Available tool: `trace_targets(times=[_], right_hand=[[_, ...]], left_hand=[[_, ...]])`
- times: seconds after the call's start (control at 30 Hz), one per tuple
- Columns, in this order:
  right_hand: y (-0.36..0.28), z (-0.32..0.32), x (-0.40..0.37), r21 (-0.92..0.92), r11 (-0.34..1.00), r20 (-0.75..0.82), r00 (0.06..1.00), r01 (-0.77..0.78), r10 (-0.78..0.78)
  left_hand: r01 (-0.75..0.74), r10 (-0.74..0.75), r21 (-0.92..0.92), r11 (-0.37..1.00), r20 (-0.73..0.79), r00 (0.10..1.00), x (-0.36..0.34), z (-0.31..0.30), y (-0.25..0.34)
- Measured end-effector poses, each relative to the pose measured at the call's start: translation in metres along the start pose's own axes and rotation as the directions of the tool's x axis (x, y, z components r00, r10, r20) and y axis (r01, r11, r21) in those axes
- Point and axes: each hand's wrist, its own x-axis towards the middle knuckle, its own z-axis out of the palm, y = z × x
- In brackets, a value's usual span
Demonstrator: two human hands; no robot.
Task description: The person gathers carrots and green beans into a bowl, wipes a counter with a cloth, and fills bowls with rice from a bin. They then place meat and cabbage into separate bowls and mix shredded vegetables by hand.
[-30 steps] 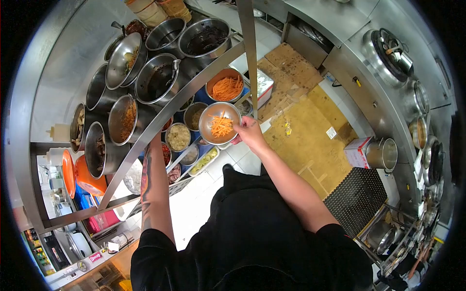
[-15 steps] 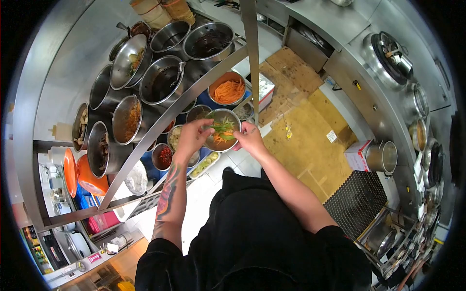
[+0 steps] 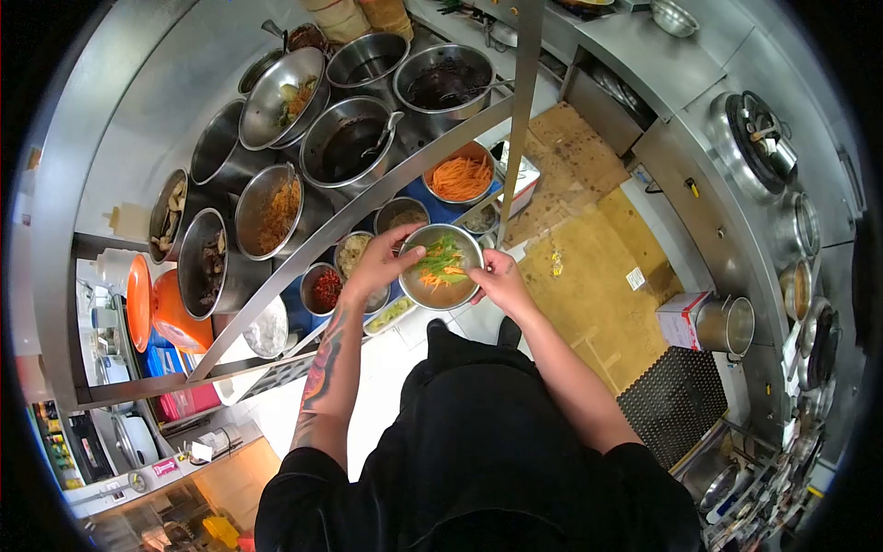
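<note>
A metal bowl (image 3: 415, 287) is held between my two hands in front of my body, with green vegetable strips (image 3: 447, 250) and orange carrot shreds (image 3: 440, 275) inside. My left hand (image 3: 384, 264) grips its left rim, the thumb reaching over the edge. On the right rim, my right hand (image 3: 502, 278) is closed with its thumb by the carrot shreds; its lower fingers are partly hidden under the bowl. Just beyond the bowl sits a container of carrot shreds (image 3: 461, 178). A small bowl of chopped red chili (image 3: 326, 289) stands left of my left hand.
A metal shelf bar (image 3: 363, 200) crosses above the lower containers. Several metal pots, including one of dark sauce (image 3: 348, 147), stand on the shelf behind it. Cardboard (image 3: 598, 285) covers the floor at right, near a black perforated mat (image 3: 674, 394) and a metal pot (image 3: 726, 325).
My left hand has let go of the green strips, which now lie in the bowl, and holds the rim. The bowl sits slightly lower and farther right in view; the whole view has shifted.
</note>
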Motion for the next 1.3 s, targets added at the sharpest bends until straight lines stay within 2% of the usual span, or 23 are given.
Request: trace_targets(times=[0.03, 0.07, 0.1, 0.17, 0.2, 0.27, 0.3, 0.37, 0.4, 0.43, 0.5, 0.6, 0.8, 0.9, 0.97, 1.3], right_hand=[[0.000, -0.002, -0.002, -0.016, 1.000, 0.007, 1.000, -0.011, 0.011], [0.000, -0.004, -0.004, -0.033, 0.999, 0.011, 1.000, -0.023, 0.023], [-0.002, -0.003, -0.007, -0.032, 0.999, 0.004, 1.000, -0.025, 0.026], [-0.009, -0.001, -0.013, 0.007, 1.000, -0.037, 0.999, -0.018, 0.018], [-0.010, -0.002, -0.015, 0.008, 1.000, -0.044, 0.999, -0.019, 0.019], [-0.012, -0.003, -0.015, 0.055, 0.998, -0.053, 0.999, -0.007, 0.010], [-0.009, -0.004, -0.014, 0.056, 0.998, -0.055, 0.998, -0.006, 0.009], [0.000, -0.009, -0.010, 0.070, 0.998, -0.082, 0.997, 0.003, 0.003], [0.001, -0.010, -0.009, 0.070, 0.998, -0.082, 0.997, 0.005, 0.001], [0.002, -0.011, -0.008, 0.070, 0.998, -0.086, 0.996, 0.003, 0.003], [0.002, -0.012, -0.008, 0.071, 0.997, -0.090, 0.996, -0.001, 0.007], [0.006, -0.011, -0.008, 0.085, 0.996, -0.090, 0.996, -0.016, 0.023], [0.003, -0.013, -0.010, 0.086, 0.996, -0.102, 0.994, -0.039, 0.048], [0.004, -0.016, -0.018, 0.127, 0.991, -0.135, 0.990, -0.030, 0.048], [0.005, -0.017, -0.020, 0.171, 0.982, -0.134, 0.986, -0.076, 0.100], [0.006, -0.002, -0.021, 0.076, 0.995, -0.077, 0.995, -0.058, 0.064]], left_hand=[[0.032, -0.036, 0.108, 0.994, 0.031, 0.999, -0.002, 0.002, 0.001], [0.081, -0.080, 0.277, 0.958, -0.015, 0.997, -0.002, 0.005, 0.009], [0.080, -0.081, 0.274, 0.958, -0.009, 0.997, -0.004, 0.006, 0.017], [-0.022, 0.066, 0.281, 0.959, -0.151, 0.986, -0.007, 0.009, 0.027], [-0.024, 0.067, 0.279, 0.960, -0.145, 0.987, -0.006, 0.008, 0.028], [-0.087, 0.197, 0.383, 0.920, -0.257, 0.946, -0.005, 0.001, 0.028], [-0.089, 0.198, 0.384, 0.919, -0.256, 0.946, -0.003, -0.003, 0.024], [0.117, -0.051, 0.154, 0.981, -0.379, 0.924, 0.002, -0.011, 0.007], [0.169, -0.131, 0.056, 0.984, -0.421, 0.898, 0.006, -0.017, 0.002], [0.168, -0.129, 0.057, 0.984, -0.421, 0.898, 0.014, -0.031, -0.018], [0.186, -0.057, 0.221, 0.957, -0.486, 0.872, 0.027, -0.065, -0.067], [0.285, -0.086, 0.303, 0.909, -0.533, 0.842, 0.035, -0.089, -0.088], [0.362, -0.158, 0.266, 0.893, -0.567, 0.809, 0.030, -0.113, -0.089], [0.394, -0.199, 0.234, 0.889, -0.576, 0.793, 0.023, -0.124, -0.090], [0.407, -0.212, 0.225, 0.885, -0.584, 0.784, 0.021, -0.126, -0.092], [0.454, -0.248, 0.225, 0.862, -0.595, 0.765, 0.002, -0.128, -0.102]])
